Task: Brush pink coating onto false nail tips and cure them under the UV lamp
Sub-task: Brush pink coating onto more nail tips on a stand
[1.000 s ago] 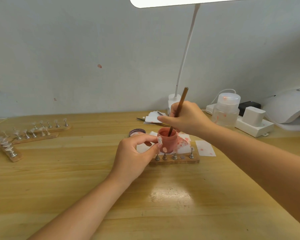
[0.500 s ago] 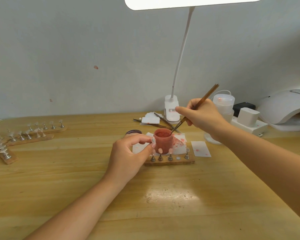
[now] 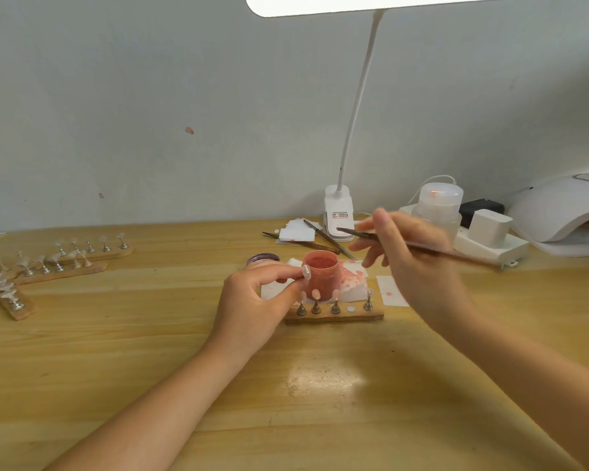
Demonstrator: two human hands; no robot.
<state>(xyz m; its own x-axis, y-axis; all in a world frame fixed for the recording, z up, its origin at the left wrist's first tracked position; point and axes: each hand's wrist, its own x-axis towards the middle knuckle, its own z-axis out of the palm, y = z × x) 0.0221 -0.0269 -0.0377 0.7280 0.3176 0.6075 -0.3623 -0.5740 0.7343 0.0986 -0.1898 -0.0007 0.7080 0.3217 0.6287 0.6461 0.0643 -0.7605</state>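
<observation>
**One head-worn view, looking forward and down**

A single wide-angle camera sits on the person's head, facing a wooden table (image 3: 150,351) and the pale wall (image 3: 150,96) behind it. It looks down over both forearms at close range, with the desk lamp (image 3: 354,113) rising past the top edge. Straight lines bow near the borders. No second view overlaps it.

Nail-art workbench: UV lamp (image 3: 558,212), nail-tip stands (image 3: 334,314), pink jar (image 3: 320,270).

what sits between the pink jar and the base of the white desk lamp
In the head view, between the pink jar and the lamp base lie two thin brown-handled tools crossing on the table, beside a small white pad.
</observation>
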